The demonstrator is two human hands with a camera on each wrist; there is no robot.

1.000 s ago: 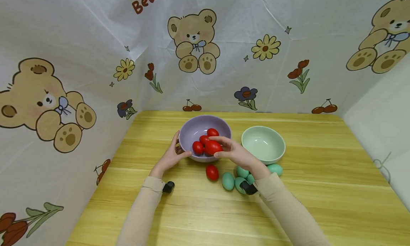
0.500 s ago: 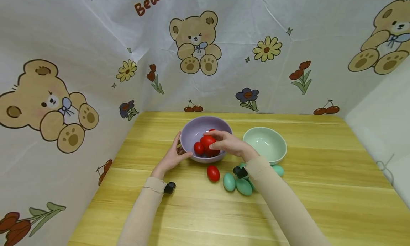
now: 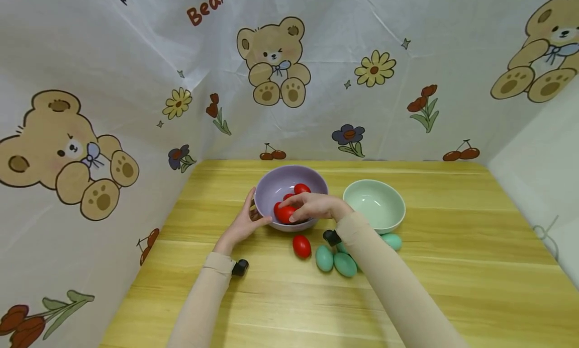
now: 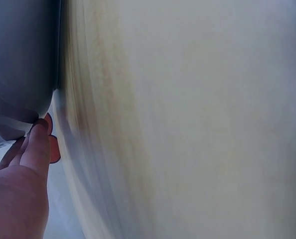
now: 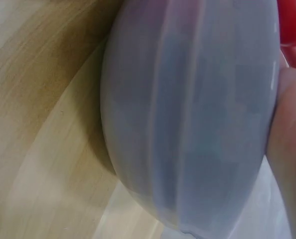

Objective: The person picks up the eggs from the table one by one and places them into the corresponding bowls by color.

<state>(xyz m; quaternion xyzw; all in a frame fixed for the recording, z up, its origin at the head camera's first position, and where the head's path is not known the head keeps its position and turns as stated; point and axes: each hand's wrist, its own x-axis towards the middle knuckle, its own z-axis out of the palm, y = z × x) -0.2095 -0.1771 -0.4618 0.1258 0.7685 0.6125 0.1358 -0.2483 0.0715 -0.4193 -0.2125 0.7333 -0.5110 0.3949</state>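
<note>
Egg (image 3: 285,215) was pinched by the right hand (image 3: 314,206), down in the purple bowl (image 3: 273,184); left hand (image 3: 243,223) had hold of the bowl's left side. Loose red egg (image 3: 301,247) sat just outside the near rim, long axis roughly front-to-back, right hand closer fwiw.

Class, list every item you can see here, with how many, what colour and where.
Purple bowl: one, purple, back middle of table
Green bowl: one, pale green, right of purple bowl
Red eggs in bowl: at least three, red, inside purple bowl, partly hidden
Loose red egg: one, red, in front of purple bowl
Green eggs: at least four, green, in front of green bowl, some partly hidden
Table: one, yellowish wood, beneath everything
Backdrop: white, bear, flower and cherry prints, behind and left
Wrist cameras: two, black, at the wrists
Sleeves: two, beige, on both arms
Left hand: one, bare, touching purple bowl's left side
Right hand: one, bare, holding an egg in purple bowl
</note>
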